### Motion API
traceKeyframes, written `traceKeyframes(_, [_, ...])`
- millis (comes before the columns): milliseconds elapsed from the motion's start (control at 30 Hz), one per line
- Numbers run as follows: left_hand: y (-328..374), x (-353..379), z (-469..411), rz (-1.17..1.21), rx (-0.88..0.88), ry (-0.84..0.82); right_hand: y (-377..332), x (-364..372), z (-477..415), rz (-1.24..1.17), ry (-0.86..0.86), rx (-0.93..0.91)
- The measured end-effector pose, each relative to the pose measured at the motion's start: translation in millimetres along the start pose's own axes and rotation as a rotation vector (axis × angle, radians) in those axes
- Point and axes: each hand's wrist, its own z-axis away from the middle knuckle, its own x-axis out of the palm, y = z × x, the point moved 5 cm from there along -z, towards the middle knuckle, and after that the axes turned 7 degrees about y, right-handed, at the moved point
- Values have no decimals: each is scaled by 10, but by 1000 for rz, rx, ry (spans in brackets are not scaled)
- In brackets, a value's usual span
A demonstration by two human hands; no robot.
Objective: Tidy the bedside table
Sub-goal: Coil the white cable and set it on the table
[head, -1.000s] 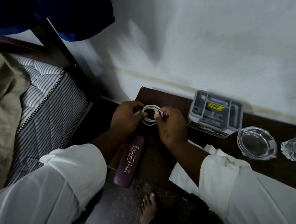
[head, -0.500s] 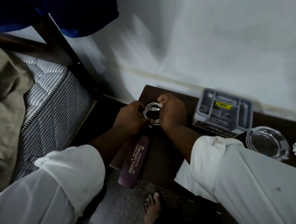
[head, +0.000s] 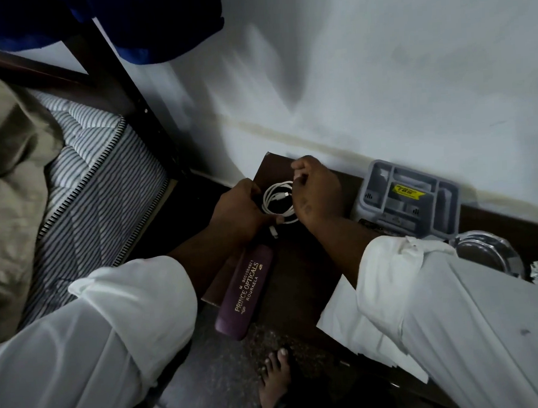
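Head view, low light. Nearest the camera, a bare foot (head: pixel 275 379) is seen on the speckled dark floor, flanked by two white sleeves rolled back at the forearms. A long purple spectacle case with gold lettering (head: pixel 245 291) is laid at the front left edge of the dark brown wooden bedside table (head: pixel 299 264), its near end overhanging the edge. White paper sheets (head: pixel 346 327) are spread on the table's front, partly under the right forearm.

Further back, at the table's rear left corner, a coiled white charging cable (head: pixel 285 220) is held between both hands. The left hand (head: pixel 237 210) is curled round the coil's left side, with the thumb pressed on the lower loop. The right hand (head: pixel 315 195) is closed on the coil's right side, fingers bent and pinching the strands. One plug end is left trailing below the coil. Whether the coil touches the tabletop cannot be told.

To the right, a grey plastic compartment tray with a yellow label (head: pixel 408 201) is set against the white wall (head: pixel 379 73). A clear glass ashtray (head: pixel 485 255) is placed just in front of it.
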Motion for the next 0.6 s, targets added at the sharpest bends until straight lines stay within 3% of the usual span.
traceKeyframes(333, [225, -163, 247, -140, 71, 16, -215, -400, 319, 124, -91, -188])
traceKeyframes(500, [346, -241, 524, -170, 92, 29, -306, -854, 525, 83, -57, -236])
traceKeyframes(600, [481, -245, 786, -162, 149, 117, -236, -1209, 703, 33, -49, -226])
